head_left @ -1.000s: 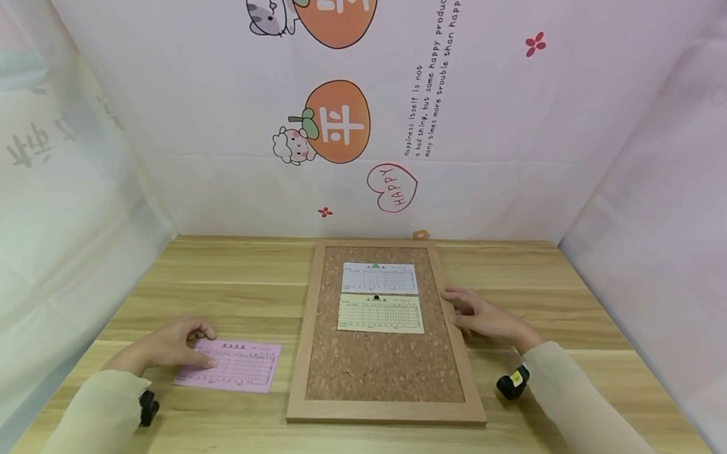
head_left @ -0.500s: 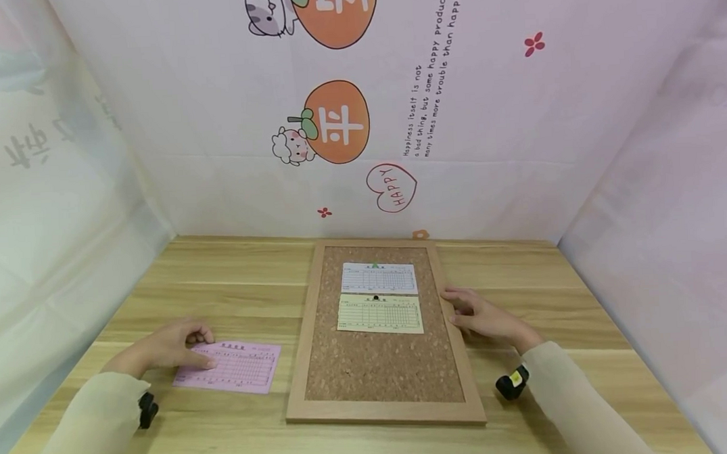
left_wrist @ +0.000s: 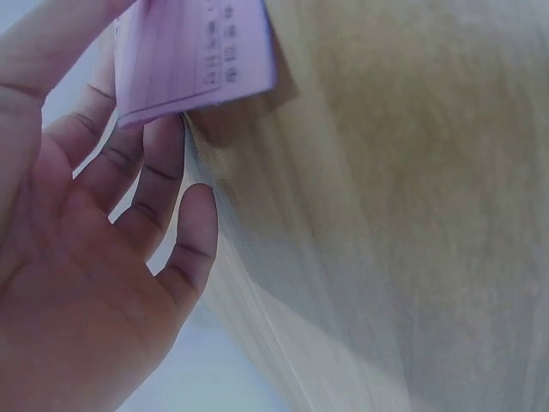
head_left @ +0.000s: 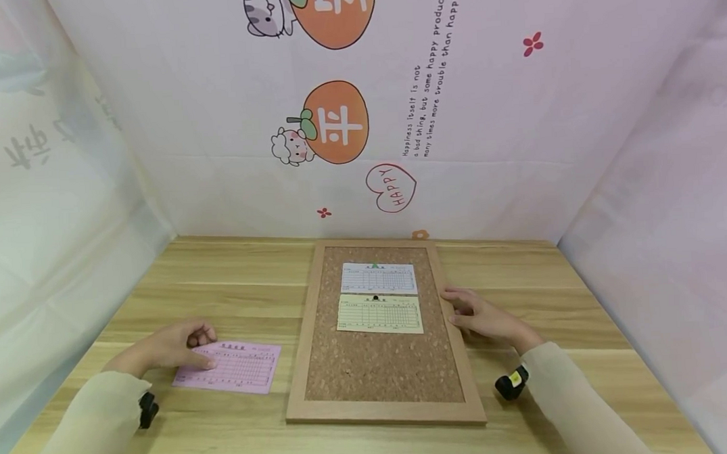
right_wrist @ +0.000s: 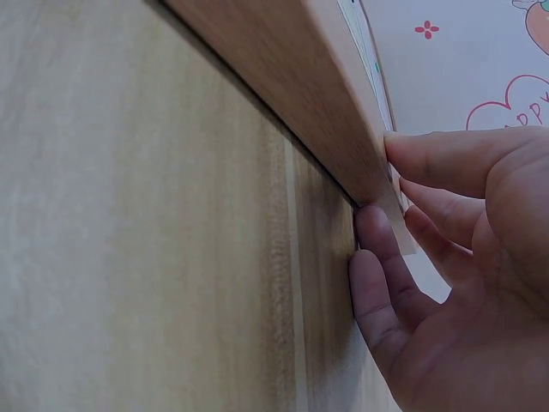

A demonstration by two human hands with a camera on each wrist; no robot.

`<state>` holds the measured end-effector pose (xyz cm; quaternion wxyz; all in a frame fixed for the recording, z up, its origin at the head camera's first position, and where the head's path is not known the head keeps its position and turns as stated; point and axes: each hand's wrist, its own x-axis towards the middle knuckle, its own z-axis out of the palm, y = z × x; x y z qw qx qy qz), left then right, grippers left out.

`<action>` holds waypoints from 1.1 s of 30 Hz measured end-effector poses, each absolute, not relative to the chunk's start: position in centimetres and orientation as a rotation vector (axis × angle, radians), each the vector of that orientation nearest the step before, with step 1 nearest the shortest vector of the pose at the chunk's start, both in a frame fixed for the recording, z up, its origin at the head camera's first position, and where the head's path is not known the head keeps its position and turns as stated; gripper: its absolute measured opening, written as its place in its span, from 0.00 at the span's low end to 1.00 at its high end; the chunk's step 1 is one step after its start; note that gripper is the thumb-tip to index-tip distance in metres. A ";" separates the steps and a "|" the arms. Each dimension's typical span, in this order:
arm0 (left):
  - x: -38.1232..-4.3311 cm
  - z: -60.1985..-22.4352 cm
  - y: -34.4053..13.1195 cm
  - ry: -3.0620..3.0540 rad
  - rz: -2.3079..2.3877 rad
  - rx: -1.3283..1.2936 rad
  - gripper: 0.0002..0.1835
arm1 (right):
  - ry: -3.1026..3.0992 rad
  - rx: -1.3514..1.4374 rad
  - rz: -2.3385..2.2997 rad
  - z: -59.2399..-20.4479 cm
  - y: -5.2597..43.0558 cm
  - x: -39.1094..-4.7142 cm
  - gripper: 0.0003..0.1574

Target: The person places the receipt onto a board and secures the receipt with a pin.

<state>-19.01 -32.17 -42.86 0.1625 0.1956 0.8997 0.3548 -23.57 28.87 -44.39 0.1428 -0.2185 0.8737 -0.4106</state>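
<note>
The pink slip (head_left: 242, 369) is left of the board (head_left: 382, 372), its left end pinched by the left hand (head_left: 170, 346), thumb on top and fingers behind. The right hand (head_left: 485, 321) has its fingertips laid on the board's right rim, digits loosely bent rather than wrapped round it. The hands are well apart, one on each side of the board. The step looks like managing a light sheet while steadying the board, so a gentle pinch should serve best: too hard may crease it, too loose may let it slide out. Light, even pressure on the rim should check the board without twisting it. The head view shows plainly the white slip (head_left: 356, 281) high on the board and the yellow slip (head_left: 355, 315) just below, with a green pin (head_left: 374, 265) and a black pin (head_left: 375, 297). The left wrist view adds a pink corner shading the table (left_wrist: 403, 146), seemingly raised; the right wrist view reveals two lower fingertips at the rim's foot.
</note>
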 end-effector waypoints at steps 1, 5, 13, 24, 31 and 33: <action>-19.0 -42.9 -32.2 2.567 1.007 0.565 0.21 | 2.520 -0.631 -1.186 -44.4 28.9 -23.6 0.36; -19.1 -42.9 -32.2 2.573 0.974 0.596 0.21 | 2.526 -0.626 -1.183 -44.4 28.8 -23.6 0.36; -19.1 -42.8 -32.1 2.590 0.950 0.590 0.20 | 2.525 -0.627 -1.187 -44.4 28.8 -23.5 0.36; -19.1 -42.8 -32.1 2.579 0.957 0.493 0.23 | 2.514 -0.611 -1.199 -44.3 28.8 -23.5 0.36; -19.2 -42.9 -32.1 2.589 0.945 0.434 0.26 | 2.525 -0.596 -1.195 -44.4 28.8 -23.5 0.35; -19.2 -43.0 -32.1 2.590 0.940 0.436 0.26 | 2.528 -0.595 -1.196 -44.4 28.8 -23.5 0.35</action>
